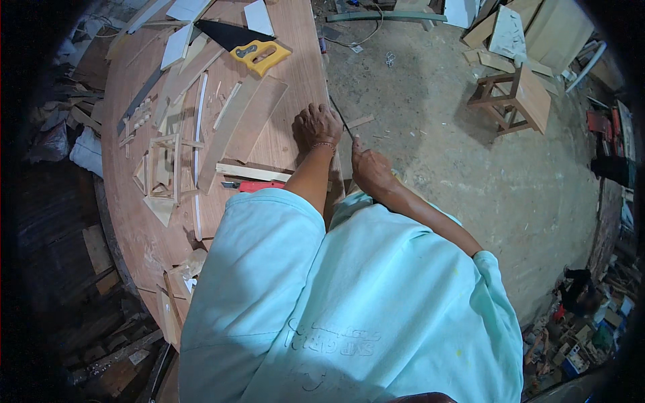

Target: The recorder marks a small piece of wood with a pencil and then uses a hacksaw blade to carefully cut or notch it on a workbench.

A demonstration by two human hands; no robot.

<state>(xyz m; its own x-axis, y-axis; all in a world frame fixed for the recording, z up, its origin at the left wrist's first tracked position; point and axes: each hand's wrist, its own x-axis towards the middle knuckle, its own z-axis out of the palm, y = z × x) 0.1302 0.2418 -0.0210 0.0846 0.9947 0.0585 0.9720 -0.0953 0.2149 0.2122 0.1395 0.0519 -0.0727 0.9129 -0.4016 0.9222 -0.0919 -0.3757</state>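
Head cam: L hand (318, 126) on grainy wood tbl (306, 75), grip unclear; R hand (371, 169) gripping thin rod (340, 115).

the left grip (318, 125) rests back upward, its fingers bent and close together, pointing away from the torso (390, 302). just below it, the left wrist (324, 145) runs nearly straight into the bare left forearm (309, 178), which slants down and a little leftward. the right grip (373, 169) sits apart from the left grip, to its right and nearer the torso, fingers curled in, one digit stretched forward. from that grip, the bare right forearm (430, 213) angles down to the right.
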